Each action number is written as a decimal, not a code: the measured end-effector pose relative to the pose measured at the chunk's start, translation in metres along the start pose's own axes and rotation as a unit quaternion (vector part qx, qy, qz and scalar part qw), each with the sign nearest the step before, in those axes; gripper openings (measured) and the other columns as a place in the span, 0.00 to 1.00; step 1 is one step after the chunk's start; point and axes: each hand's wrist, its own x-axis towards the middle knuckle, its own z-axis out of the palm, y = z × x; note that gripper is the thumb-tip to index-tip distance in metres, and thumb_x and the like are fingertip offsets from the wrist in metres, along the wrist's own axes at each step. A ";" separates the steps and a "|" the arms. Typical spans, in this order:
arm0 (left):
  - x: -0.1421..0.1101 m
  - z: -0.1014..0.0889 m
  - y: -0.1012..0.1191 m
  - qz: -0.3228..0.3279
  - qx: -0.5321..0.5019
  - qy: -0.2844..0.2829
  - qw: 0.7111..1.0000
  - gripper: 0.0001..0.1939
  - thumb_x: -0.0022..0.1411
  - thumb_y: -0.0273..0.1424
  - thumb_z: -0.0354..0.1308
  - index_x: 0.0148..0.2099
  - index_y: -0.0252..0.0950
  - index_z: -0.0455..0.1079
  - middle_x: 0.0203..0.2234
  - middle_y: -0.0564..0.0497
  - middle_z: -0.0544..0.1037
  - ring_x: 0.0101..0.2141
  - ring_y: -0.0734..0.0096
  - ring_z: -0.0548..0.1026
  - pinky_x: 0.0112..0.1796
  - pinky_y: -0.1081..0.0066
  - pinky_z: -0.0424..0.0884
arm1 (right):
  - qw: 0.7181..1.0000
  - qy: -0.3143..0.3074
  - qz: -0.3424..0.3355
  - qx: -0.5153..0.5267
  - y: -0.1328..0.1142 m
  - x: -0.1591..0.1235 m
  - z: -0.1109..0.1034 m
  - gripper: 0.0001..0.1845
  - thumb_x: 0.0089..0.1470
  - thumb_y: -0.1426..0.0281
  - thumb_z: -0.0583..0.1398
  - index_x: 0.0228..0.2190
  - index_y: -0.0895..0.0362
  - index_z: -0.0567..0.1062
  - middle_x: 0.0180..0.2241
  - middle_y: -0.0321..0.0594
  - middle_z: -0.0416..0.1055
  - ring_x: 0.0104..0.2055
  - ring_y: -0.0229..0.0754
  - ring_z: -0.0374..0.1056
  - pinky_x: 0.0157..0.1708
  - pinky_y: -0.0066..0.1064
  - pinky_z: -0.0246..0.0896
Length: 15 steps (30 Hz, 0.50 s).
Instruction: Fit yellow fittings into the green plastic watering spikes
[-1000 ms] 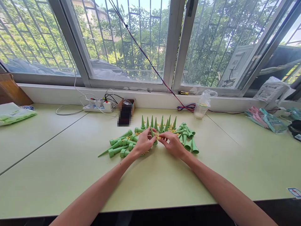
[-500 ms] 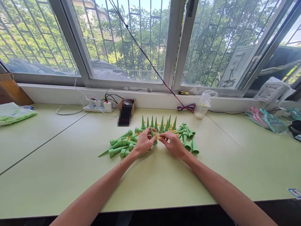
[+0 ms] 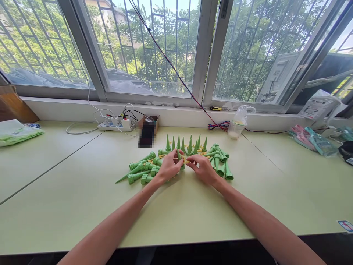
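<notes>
My left hand [image 3: 170, 166] is closed around a green plastic spike [image 3: 178, 154], which stands point up with its wide base low by the table. Close on its right, my right hand [image 3: 201, 166] pinches a small yellow plastic piece [image 3: 186, 161] against the spike's side; the exact contact is too small to make out. Behind both hands several green spikes [image 3: 189, 146] stand upright in a loose row, with yellow bits among them. More spikes with ribbed caps [image 3: 138, 176] lie to the left of my left hand. Another heap of green spikes [image 3: 220, 162] lies beyond my right wrist.
Along the back of the pale green table [image 3: 176, 217] are a white power strip [image 3: 114, 127], a small open box [image 3: 156, 125], bundled cables [image 3: 219, 126] and a plastic cup in a bag [image 3: 235, 129]. Plastic packets [image 3: 313, 140] lie far right; a green-white package [image 3: 19, 133] lies far left.
Both hands stay in nearly the same place, still on the spike and the yellow piece. Only the camera view shifts very slightly.
</notes>
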 end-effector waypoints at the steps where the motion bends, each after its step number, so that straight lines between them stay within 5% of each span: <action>1: 0.000 0.000 0.000 0.002 0.004 -0.001 1.000 0.10 0.55 0.31 0.56 0.41 0.36 0.67 0.30 0.51 0.75 0.26 0.72 0.74 0.26 0.74 0.67 | 1.000 -0.002 0.000 0.001 0.000 0.000 0.000 0.05 0.57 0.71 0.61 0.36 0.56 0.77 0.32 0.40 0.76 0.32 0.40 0.69 0.35 0.31 0.63; 15: -0.001 0.001 0.001 0.037 0.047 -0.002 0.998 0.09 0.57 0.30 0.54 0.42 0.36 0.65 0.29 0.52 0.75 0.22 0.75 0.71 0.23 0.75 0.63 | 1.000 -0.019 0.003 -0.014 -0.001 0.000 -0.001 0.06 0.59 0.71 0.58 0.35 0.57 0.76 0.30 0.39 0.75 0.30 0.39 0.67 0.33 0.30 0.59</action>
